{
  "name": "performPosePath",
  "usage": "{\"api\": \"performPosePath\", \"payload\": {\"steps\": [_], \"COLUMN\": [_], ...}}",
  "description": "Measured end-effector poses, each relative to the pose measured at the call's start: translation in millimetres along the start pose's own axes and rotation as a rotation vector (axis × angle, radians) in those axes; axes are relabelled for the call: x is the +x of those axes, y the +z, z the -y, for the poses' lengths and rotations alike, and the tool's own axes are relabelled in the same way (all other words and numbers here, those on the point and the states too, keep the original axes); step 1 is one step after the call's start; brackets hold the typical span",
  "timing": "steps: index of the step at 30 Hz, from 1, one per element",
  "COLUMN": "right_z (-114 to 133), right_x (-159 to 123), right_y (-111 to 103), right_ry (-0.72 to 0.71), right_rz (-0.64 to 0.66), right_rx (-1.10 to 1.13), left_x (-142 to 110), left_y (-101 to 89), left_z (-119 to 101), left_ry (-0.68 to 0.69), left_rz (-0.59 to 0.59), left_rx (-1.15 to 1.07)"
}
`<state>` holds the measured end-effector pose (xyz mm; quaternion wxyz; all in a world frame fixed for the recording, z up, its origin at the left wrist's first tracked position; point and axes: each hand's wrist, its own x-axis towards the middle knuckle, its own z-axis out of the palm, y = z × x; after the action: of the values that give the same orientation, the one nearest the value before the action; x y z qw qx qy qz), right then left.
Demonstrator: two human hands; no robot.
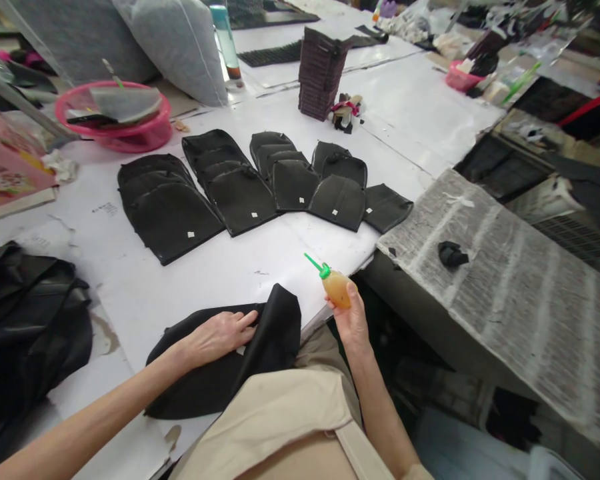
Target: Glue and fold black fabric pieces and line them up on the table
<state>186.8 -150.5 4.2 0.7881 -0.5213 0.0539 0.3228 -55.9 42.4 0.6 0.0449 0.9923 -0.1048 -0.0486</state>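
Observation:
A black leather-like piece [195, 393] lies on the white table near my body, its right end folded up. My left hand [225, 337] rests flat on it beside the fold, palm down with fingers stretched out. A small pale label shows just under those fingers. Over the table's edge, my right hand [349, 313] is wrapped round a squeeze bottle [337, 288]. Amber liquid fills the bottle, and its thin green nozzle points up and left. Beyond both hands, overlapping black pieces [240, 200] lie in a fan of several stacks, some with small white labels.
Left of me is a heap of black material [30, 347]. A pink basin [115, 133] stands at the back left, near a spray can [225, 43]. A dark stack of pieces [323, 73] stands farther back. A lower wrapped board [505, 307] extends on the right.

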Motion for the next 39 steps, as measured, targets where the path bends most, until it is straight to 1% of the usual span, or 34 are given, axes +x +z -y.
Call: {"api": "performPosePath", "payload": {"steps": [3,6,9,12,14,15,17,18,20,23,25,26,27,28,30,31,32,33,35,37,39], "right_z": [0,1,4,8,10,12,14,15,17,18,19,19,19,20,20,19,19,18,14,9,2], "right_x": [-2,-3,-1,3,8,10,14,16,19,23,25,26,26,27,27,26,25,24,20,14,9], "right_y": [0,-1,-2,-5,-6,-7,-8,-9,-10,-11,-11,-10,-10,-9,-6,-5,-3,-2,2,6,12], "right_ry": [-0.006,-0.009,-0.020,-0.036,-0.050,-0.059,-0.075,-0.081,-0.092,-0.110,-0.115,-0.117,-0.120,-0.121,-0.118,-0.111,-0.104,-0.099,-0.101,-0.108,-0.099], "right_rz": [0.003,0.009,0.008,-0.008,-0.031,-0.043,-0.058,-0.056,-0.047,-0.044,-0.046,-0.044,-0.043,-0.041,-0.034,-0.027,-0.020,-0.012,0.009,0.038,0.077], "right_rx": [-0.007,-0.002,0.015,0.022,0.026,0.030,0.037,0.037,0.030,0.018,0.016,0.015,0.014,0.013,0.009,0.002,-0.007,-0.020,-0.063,-0.118,-0.175], "left_x": [6,11,10,0,-10,-15,-23,-26,-30,-34,-35,-35,-34,-32,-28,-26,-25,-24,-25,-25,-22], "left_y": [1.1,-3.0,-18.4,-43.9,-62.6,-71.8,-89.4,-98.1,-115.8,-140.2,-148.0,-147.0,-142.0,-132.7,-103.4,-85.1,-66.3,-48.2,-18.6,-1.7,4.1], "left_z": [5,9,16,29,36,39,41,40,35,24,18,17,18,21,32,39,46,53,62,63,58], "left_ry": [0.094,0.151,0.193,0.149,0.076,0.029,-0.119,-0.208,-0.383,-0.595,-0.756,-0.840,-0.914,-0.973,-1.031,-1.031,-1.034,-1.053,-1.066,-1.096,-1.105], "left_rz": [-0.039,-0.113,-0.216,-0.241,-0.222,-0.232,-0.283,-0.308,-0.323,-0.291,-0.319,-0.332,-0.332,-0.320,-0.256,-0.239,-0.242,-0.240,-0.178,-0.145,-0.191], "left_rx": [-0.006,-0.055,-0.069,-0.024,-0.027,-0.052,-0.147,-0.228,-0.464,-0.921,-1.207,-1.326,-1.419,-1.480,-1.472,-1.402,-1.254,-1.035,-0.670,-0.404,-0.210]}}
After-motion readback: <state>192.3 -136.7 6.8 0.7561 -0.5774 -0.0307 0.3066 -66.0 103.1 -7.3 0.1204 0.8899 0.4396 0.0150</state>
